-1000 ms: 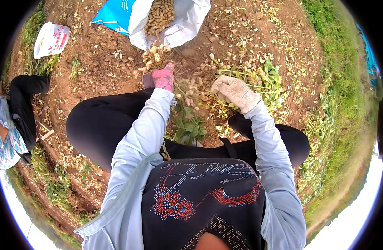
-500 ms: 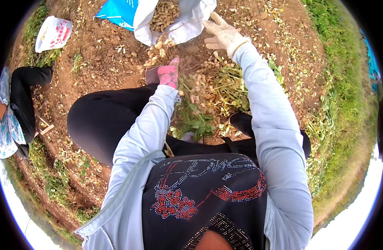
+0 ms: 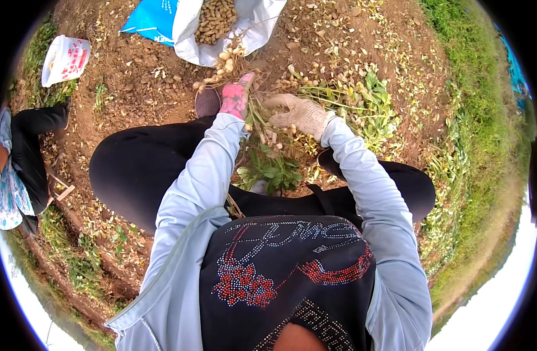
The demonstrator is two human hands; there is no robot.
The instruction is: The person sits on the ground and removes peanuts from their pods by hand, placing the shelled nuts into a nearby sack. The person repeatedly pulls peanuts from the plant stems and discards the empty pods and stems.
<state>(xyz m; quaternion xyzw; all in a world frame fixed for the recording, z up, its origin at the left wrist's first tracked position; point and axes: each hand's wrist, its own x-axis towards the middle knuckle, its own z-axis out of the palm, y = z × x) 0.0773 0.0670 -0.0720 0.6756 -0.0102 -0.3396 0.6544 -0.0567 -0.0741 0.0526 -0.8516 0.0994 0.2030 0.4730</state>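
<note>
My left hand, in a pink patterned glove, is closed round the stems of a bunch of peanut plants. Pale pods and thin roots stick out beyond the fist, and leafy stems hang down toward my lap. Close to the right side of those stems is my right hand in a cream knitted glove. Its thumb and fingers are apart, and I make out nothing held in it. Just beyond the pods lies an open white sack with picked peanuts inside.
Pulled peanut plants lie on the soil past my right hand. A white bucket with red marks stands at the far left. Another person's dark-trousered leg is at the left, near a small wooden stool. Grass borders the right.
My right hand has come back from beside the sack, down and toward the stems, its spread fingers now more bent. The left hand keeps its hold. The view has shifted slightly.
</note>
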